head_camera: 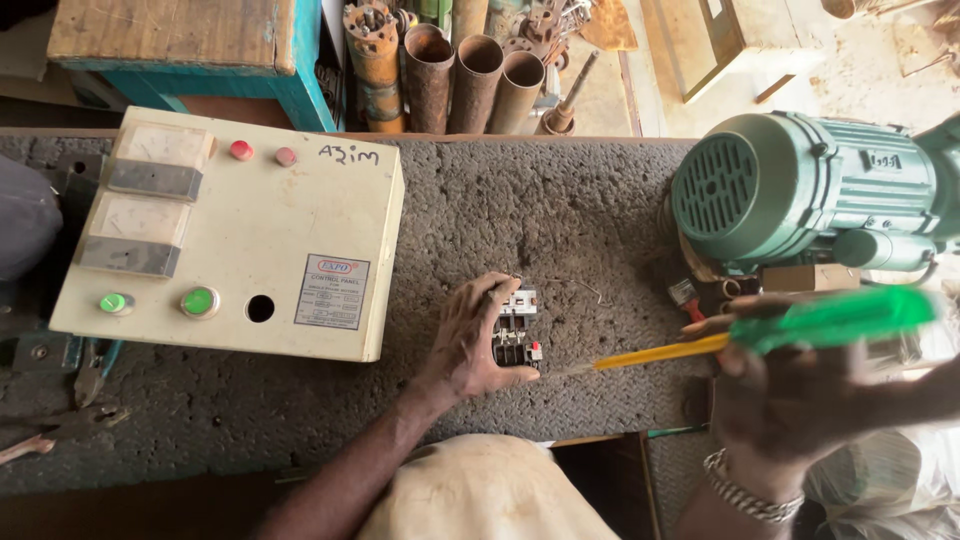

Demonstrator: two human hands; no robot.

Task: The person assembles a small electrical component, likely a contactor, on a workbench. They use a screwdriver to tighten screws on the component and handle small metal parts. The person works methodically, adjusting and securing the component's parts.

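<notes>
The left hand (468,340) clamps its fingers (492,292) over a small grey and black electrical contactor block (515,330) with red-tipped terminals, thumb under its near end and fingertips curled on its far end, pinning it flat on the dark, rough-textured counter (560,215). Just right of the block, the right hand (790,395), a metal link bracelet (745,492) on its wrist, grips a screwdriver with a translucent green handle and yellow shaft (800,328), fingers wrapped tight around the handle; the shaft lies nearly level, its tip pointing at the block's near right corner, very close to it, though contact cannot be told.

Left of the block sits a cream metal control box (290,230) with two meter windows, two small red lamps, two green push buttons and one open round hole. Right of the block and beyond the screwdriver rests a green ribbed electric motor (800,190). Behind the block, past the counter's far edge, rusty steel pipes (470,80) stand on end beside a worn blue-edged wooden stool (190,45). Far left of the block, below the control box, pliers (95,368) lie on the counter.
</notes>
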